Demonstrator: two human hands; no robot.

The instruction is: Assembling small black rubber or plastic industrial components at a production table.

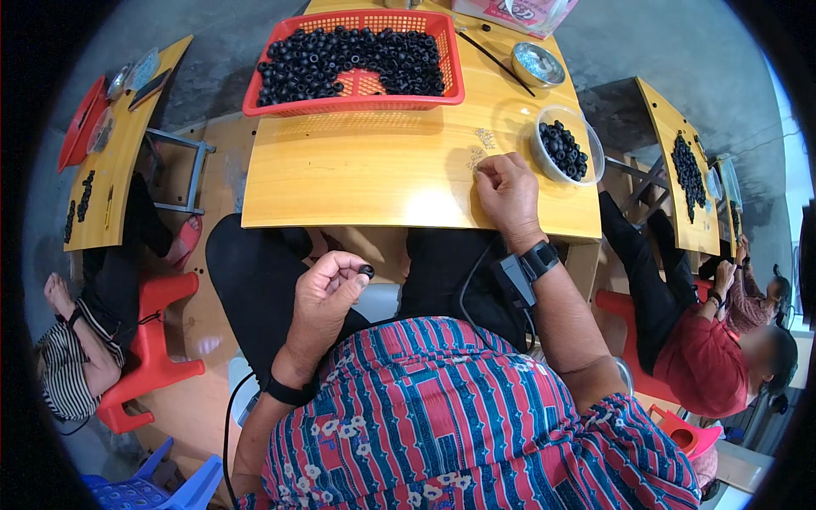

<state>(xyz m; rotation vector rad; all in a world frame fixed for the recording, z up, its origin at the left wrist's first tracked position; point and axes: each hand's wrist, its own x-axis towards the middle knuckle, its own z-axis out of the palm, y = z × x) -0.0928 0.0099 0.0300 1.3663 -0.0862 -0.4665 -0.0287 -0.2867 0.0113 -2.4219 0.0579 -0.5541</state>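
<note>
My left hand is closed in a pinch over my lap, gripping a small round black part with a hole in it. On the yellow table, my right hand rests near the front edge with its fingertips pressed together at a small scatter of tiny clear pieces. Whatever those fingertips hold, if anything, is too small to make out. Just right of that hand stands a clear plastic bowl part-filled with black parts of the same sort.
A red basket heaped with black parts stands at the far left of the table. Farther right are a metal bowl of tiny pieces, a thin black stick and a pink-and-white package. People sit at neighbouring tables on both sides.
</note>
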